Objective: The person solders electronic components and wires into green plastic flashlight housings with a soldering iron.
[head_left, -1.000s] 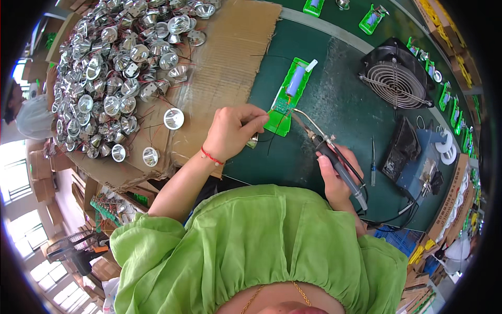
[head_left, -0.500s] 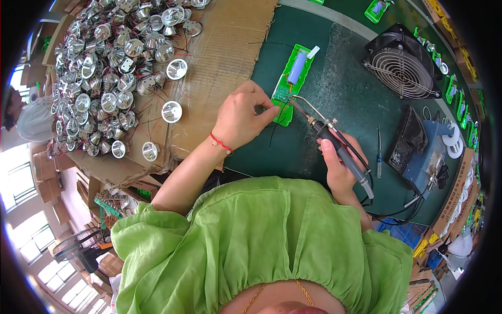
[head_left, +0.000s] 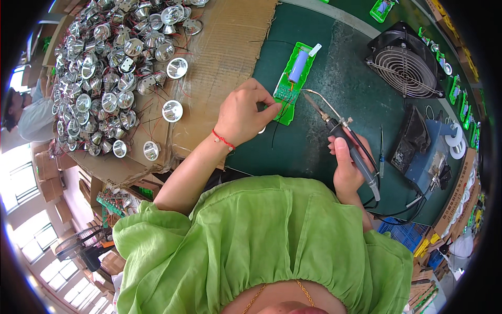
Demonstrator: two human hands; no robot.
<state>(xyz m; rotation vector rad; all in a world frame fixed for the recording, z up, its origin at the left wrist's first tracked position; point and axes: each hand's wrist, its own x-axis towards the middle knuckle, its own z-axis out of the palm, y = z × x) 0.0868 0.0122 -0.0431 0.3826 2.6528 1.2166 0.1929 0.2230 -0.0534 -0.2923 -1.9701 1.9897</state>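
A green plastic housing (head_left: 287,116) lies on the dark green table, holding a purple cylindrical battery (head_left: 298,67) and a small green circuit board (head_left: 283,93). At the board's left edge, my left hand (head_left: 246,112) is closed, thumb and forefinger pinched on thin dark wires (head_left: 283,110). A pale rim (head_left: 262,130) peeks out beneath this hand; the rest of that piece is hidden. My right hand (head_left: 348,167) grips a soldering iron (head_left: 357,161) with a thin curved metal tube alongside. The iron's tip points at the housing, a short gap to its right.
Many silver reflectors (head_left: 125,81) with red and black wires are heaped on cardboard (head_left: 225,42) at left. A black fan (head_left: 403,65) stands far right, near a blue device (head_left: 426,152) with solder spools. A thin screwdriver-like tool (head_left: 381,152) lies right of the iron. More green housings (head_left: 381,9) line the far edge.
The soldering iron has drawn back from the circuit board, toward the right and nearer me. My left hand has barely moved; a pale rim now shows under it.
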